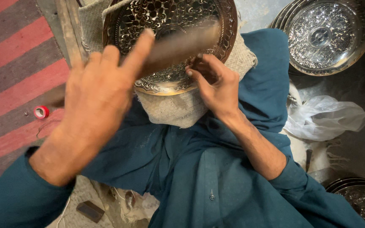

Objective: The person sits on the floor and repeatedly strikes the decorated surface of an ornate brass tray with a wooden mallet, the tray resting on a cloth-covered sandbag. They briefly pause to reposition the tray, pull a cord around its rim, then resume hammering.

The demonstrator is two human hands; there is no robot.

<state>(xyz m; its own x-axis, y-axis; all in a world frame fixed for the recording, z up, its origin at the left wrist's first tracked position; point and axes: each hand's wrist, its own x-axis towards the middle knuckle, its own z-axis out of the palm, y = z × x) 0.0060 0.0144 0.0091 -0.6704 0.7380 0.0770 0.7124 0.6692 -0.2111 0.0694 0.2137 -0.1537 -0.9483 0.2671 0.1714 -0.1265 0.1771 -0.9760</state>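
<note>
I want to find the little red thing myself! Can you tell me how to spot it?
Look at the striped rug with its red and grey bands, left of the person in the teal shirt. Just beyond the raised left hand, a small roll of red tape lies flat on the rug. It is the only ring-shaped thing there, bright red with a pale inside.

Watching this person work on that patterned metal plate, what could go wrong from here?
The left hand swings a blurred hammer-like tool close to the right hand, whose fingertips pinch something small against the engraved plate; a stray blow might hit them. The plate rests only on a cloth pad over the lap, so it could shift and the pattern be marred.
</note>
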